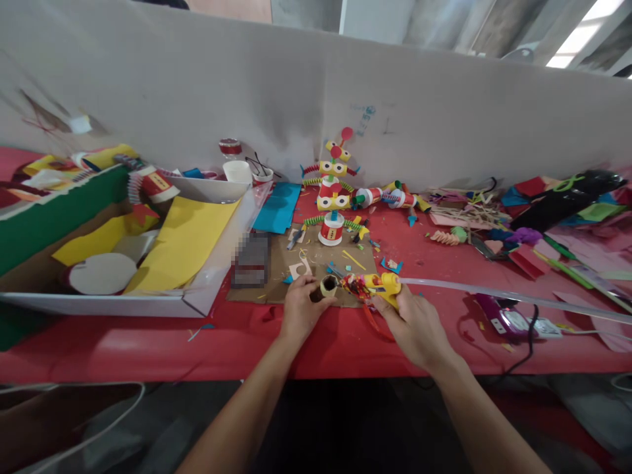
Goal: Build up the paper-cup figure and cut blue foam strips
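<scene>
My left hand (302, 309) holds a short yellow paper tube (328, 284), its dark open end facing up toward me. In my right hand (417, 322) is a yellow glue gun (385, 285), with a long clear glue stick (459, 291) running out of its back to the right. The gun's nozzle end points left, close beside the tube's rim; whether they touch I cannot tell. Both hands are over the front of a brown cardboard mat (281, 263). Behind them stands a paper-cup robot figure (331, 227) with big eyes and springy arms.
An open box (185, 306) with yellow sheets is on the left. Blue paper (279, 207) lies behind the mat. More cup figures (375, 196) lie behind right. A purple power strip (503, 319) with a black cord is at right, craft scraps (459, 217) beyond it on the red table (197, 355).
</scene>
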A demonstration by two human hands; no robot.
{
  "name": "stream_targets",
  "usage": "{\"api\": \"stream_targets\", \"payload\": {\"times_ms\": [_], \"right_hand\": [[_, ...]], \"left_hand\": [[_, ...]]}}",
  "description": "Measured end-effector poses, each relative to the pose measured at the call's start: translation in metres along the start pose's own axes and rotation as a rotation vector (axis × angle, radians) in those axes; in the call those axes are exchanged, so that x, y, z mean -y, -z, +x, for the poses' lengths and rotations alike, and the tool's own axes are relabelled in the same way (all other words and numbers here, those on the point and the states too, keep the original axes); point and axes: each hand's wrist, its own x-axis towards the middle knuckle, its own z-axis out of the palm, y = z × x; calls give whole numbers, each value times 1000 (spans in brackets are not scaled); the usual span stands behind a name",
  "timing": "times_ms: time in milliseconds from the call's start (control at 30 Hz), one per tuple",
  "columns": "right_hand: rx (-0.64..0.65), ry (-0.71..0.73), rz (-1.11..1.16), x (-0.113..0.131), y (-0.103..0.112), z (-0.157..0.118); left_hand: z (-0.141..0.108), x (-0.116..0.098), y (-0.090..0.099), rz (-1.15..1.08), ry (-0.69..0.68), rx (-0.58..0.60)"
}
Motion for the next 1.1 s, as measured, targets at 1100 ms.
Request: {"api": "stream_targets", "payload": {"times_ms": [1100], "right_hand": [[3,17,-84,12,-8,24]], "left_hand": [[0,-5,2,1,36,5]]}}
